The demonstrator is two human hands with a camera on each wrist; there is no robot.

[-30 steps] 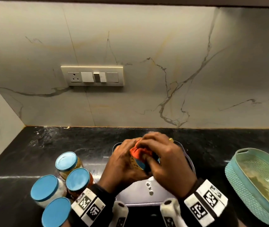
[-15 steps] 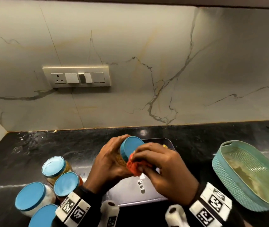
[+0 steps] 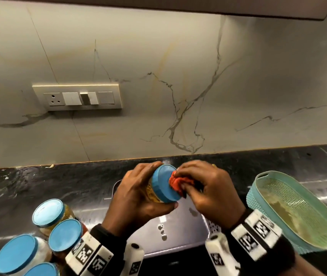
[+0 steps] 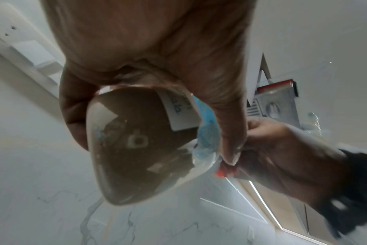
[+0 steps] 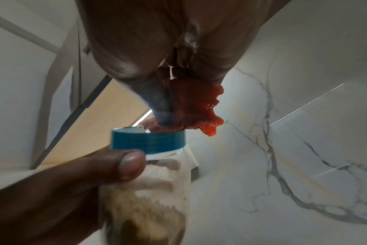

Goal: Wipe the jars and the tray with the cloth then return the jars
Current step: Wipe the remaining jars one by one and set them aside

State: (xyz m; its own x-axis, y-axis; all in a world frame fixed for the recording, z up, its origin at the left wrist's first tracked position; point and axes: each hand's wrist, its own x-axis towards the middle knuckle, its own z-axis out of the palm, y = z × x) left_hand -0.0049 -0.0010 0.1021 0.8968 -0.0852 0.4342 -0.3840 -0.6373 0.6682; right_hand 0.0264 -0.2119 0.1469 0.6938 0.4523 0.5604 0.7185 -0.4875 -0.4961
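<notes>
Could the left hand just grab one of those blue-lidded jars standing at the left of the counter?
Probably not yet. The left hand is busy gripping the tilted jar that the right hand wipes with the red cloth. The standing jars sit close beside its wrist, unobstructed.

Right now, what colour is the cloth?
Orange-red; the cloth shows best in the right wrist view.

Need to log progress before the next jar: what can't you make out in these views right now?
- Label on the held jar: left wrist view, blurred and partly covered by the left hand.
- Tray: head view, both hands and wrist cameras hide much of it; its cleanliness is unclear.
- Jars at lower left: head view, cut off by the frame edge.
- Cloth: bunched inside the right hand; its size is unclear.
</notes>
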